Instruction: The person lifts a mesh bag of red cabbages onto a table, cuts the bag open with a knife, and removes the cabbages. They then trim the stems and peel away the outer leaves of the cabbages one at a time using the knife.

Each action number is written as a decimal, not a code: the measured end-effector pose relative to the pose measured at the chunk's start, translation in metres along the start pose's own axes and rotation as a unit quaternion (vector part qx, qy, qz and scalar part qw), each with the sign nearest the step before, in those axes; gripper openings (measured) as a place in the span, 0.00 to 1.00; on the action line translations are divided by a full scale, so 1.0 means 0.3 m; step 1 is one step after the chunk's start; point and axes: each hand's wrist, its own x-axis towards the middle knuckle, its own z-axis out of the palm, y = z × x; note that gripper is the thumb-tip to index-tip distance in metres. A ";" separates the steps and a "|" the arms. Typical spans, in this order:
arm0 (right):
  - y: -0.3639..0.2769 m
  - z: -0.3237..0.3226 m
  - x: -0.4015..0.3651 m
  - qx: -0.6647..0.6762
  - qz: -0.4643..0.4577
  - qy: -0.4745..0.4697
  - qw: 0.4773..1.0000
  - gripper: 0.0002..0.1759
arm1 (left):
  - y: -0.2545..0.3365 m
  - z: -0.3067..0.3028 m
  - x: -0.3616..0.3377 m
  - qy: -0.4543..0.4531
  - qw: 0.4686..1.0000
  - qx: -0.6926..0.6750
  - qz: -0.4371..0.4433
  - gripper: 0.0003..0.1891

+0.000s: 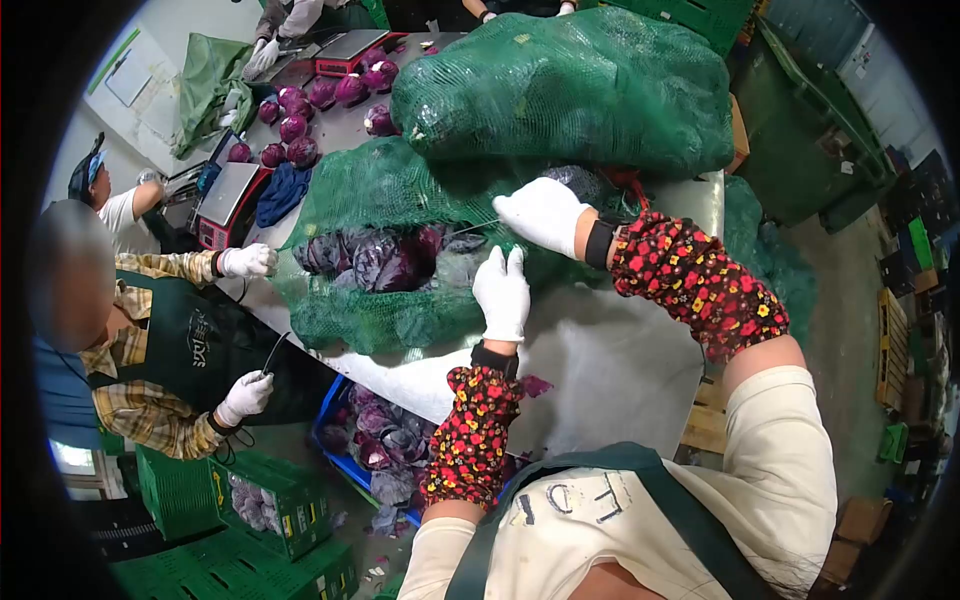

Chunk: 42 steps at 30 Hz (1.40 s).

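My right fingers [520, 208] are closed on a thin tool [474, 229] above the slit net [390, 325] on the desk [610, 350], cabbages [385, 262] bared leftward, while my left fingers [497, 272], grip unclear, seemingly steady its right end.

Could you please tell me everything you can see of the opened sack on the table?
The opened sack is green mesh, lying on the metal-looking table. A long gap in its top shows dark purple cabbages. Another sack overlaps its far right. The left hand is near its right end, a co-worker's hand by its left; contact is unclear.
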 end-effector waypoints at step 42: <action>0.302 0.132 -0.582 -0.278 0.367 -0.119 0.880 0.08 | 0.030 -0.451 -0.892 -0.306 0.950 0.062 -0.027 0.11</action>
